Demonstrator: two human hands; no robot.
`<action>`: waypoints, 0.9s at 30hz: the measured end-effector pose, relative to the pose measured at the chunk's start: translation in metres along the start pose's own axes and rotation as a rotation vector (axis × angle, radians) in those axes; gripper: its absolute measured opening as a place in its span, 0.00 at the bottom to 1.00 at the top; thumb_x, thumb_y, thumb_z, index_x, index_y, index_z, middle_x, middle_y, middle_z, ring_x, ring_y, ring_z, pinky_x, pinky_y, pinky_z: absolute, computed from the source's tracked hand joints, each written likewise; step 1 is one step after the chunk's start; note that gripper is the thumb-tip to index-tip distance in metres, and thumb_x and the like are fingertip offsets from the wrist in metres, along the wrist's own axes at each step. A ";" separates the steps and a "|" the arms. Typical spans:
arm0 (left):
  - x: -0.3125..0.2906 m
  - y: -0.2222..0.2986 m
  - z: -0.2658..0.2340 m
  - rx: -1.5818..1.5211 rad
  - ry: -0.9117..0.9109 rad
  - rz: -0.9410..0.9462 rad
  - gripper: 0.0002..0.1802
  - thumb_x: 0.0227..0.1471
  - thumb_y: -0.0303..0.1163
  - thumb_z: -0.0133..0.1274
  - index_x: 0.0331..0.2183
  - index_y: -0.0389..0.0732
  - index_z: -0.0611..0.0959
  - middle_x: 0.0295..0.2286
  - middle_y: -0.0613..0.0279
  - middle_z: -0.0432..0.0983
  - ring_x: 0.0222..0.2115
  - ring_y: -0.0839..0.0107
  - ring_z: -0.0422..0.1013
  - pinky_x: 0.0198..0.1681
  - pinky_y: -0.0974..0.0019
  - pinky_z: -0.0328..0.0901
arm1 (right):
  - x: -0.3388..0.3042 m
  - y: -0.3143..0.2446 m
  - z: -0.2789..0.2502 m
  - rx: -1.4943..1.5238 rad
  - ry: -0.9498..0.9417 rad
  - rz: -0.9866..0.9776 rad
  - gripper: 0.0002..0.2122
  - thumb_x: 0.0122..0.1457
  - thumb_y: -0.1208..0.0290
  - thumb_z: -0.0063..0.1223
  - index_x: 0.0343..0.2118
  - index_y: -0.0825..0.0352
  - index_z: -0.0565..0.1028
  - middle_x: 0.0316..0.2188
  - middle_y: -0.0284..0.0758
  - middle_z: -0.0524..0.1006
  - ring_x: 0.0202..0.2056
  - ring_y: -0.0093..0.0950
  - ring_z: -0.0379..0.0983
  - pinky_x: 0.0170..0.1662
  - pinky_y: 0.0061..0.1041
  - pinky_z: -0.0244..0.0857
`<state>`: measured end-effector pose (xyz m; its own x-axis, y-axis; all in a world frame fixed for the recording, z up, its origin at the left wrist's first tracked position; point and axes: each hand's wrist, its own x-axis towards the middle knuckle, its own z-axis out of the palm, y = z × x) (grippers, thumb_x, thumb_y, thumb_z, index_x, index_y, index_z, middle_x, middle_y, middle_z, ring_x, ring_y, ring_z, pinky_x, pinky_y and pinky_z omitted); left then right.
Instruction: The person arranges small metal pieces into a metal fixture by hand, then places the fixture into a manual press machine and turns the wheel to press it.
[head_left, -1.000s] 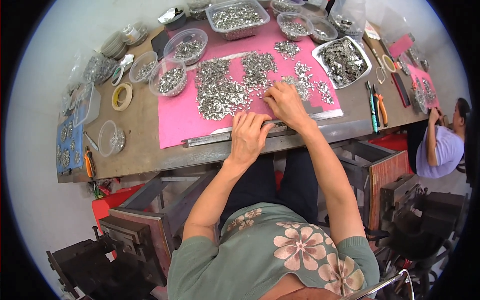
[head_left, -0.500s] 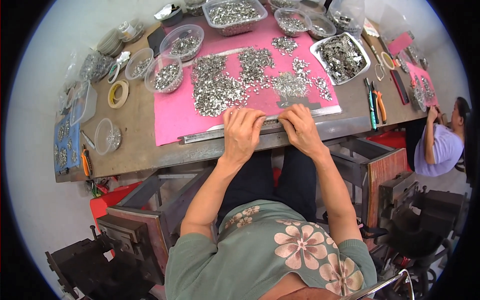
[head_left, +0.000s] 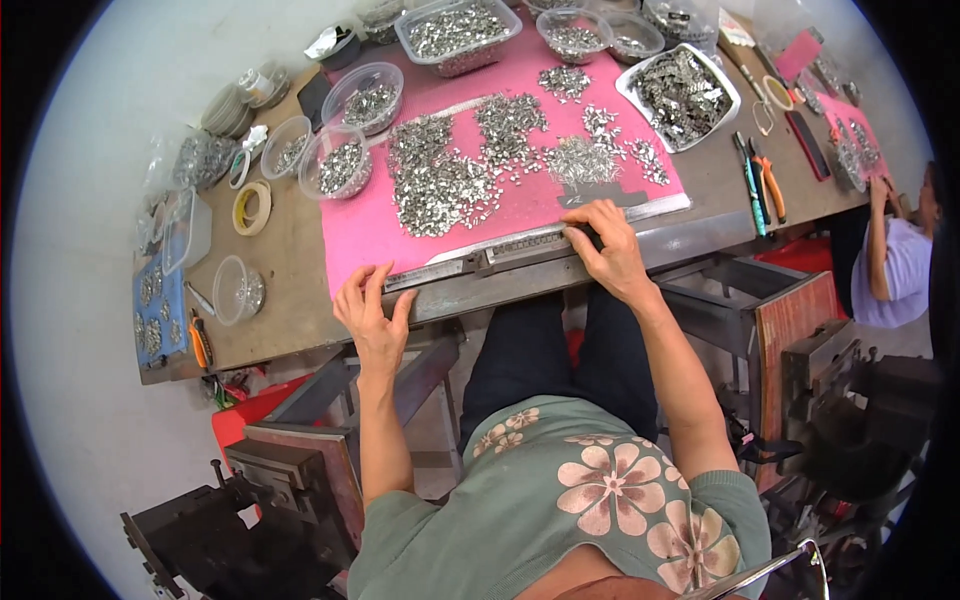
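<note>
Left hand (head_left: 372, 325) swings out wide, right hand (head_left: 614, 255) stays at the metal bar (head_left: 522, 246)

And there's the change: the left hand, close beside its partner half a second ago, is now well out to the left, thumb and fingers spread at the left end of the steel strip (head_left: 440, 269). Touching it? Can't tell from here. The right hand sits curled over the bar's right end; whether it pinches or just presses, the fingers hide it.

So what opens up? The middle of the bar! It lies between the hands, along the near edge of the pink mat (head_left: 350, 235), and its row of small marks or pieces, too fine to tell which, is uncovered. For the work, that leaves just one hand on the bar.

Just beyond the right hand, a grey plate (head_left: 588, 197) and a heap of fine pins (head_left: 580, 160). Ahead, between the hands, the big pile of small metal pieces (head_left: 445, 195). Right of the right hand, on the worktop (head_left: 715, 175), orange-handled pliers (head_left: 770, 185).
</note>
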<state>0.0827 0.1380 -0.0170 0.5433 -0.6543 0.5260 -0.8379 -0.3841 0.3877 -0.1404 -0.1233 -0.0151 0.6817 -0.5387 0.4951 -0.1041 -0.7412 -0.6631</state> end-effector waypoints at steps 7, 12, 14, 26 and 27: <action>0.007 0.005 -0.032 -0.241 -0.109 -0.046 0.22 0.44 0.25 0.69 0.43 0.38 0.81 0.40 0.55 0.76 0.41 0.57 0.72 0.49 0.59 0.66 | -0.012 0.002 -0.002 0.088 0.337 0.113 0.05 0.57 0.80 0.59 0.37 0.70 0.79 0.31 0.38 0.77 0.34 0.34 0.74 0.38 0.29 0.68; 0.042 0.090 -0.036 -0.483 -0.216 0.142 0.20 0.44 0.23 0.69 0.42 0.39 0.82 0.35 0.56 0.76 0.35 0.59 0.74 0.42 0.62 0.69 | -0.011 0.006 -0.005 0.075 0.295 0.090 0.06 0.58 0.82 0.57 0.39 0.69 0.78 0.31 0.37 0.74 0.28 0.30 0.72 0.34 0.28 0.67; 0.058 0.115 0.006 -0.514 -0.242 0.299 0.18 0.46 0.27 0.69 0.41 0.41 0.84 0.34 0.58 0.74 0.36 0.61 0.72 0.41 0.61 0.68 | -0.012 0.002 -0.005 0.082 0.327 0.135 0.07 0.58 0.81 0.57 0.40 0.69 0.78 0.31 0.37 0.74 0.30 0.31 0.73 0.36 0.29 0.67; 0.033 0.121 0.085 -0.090 -0.096 0.321 0.23 0.50 0.39 0.65 0.50 0.56 0.84 0.39 0.60 0.70 0.43 0.62 0.66 0.50 0.51 0.52 | -0.043 -0.024 -0.012 0.191 0.316 0.202 0.09 0.60 0.81 0.56 0.42 0.72 0.81 0.37 0.40 0.81 0.37 0.33 0.79 0.42 0.26 0.71; 0.033 0.122 0.086 -0.089 -0.065 0.332 0.22 0.50 0.39 0.65 0.49 0.54 0.85 0.40 0.61 0.71 0.45 0.62 0.67 0.51 0.50 0.51 | -0.043 -0.022 -0.010 0.233 0.340 0.211 0.08 0.60 0.81 0.56 0.42 0.72 0.81 0.36 0.40 0.81 0.37 0.32 0.79 0.42 0.26 0.71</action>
<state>-0.0059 0.0134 -0.0173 0.2353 -0.7754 0.5860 -0.9589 -0.0869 0.2701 -0.1746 -0.0879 -0.0167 0.3828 -0.7975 0.4663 -0.0229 -0.5128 -0.8582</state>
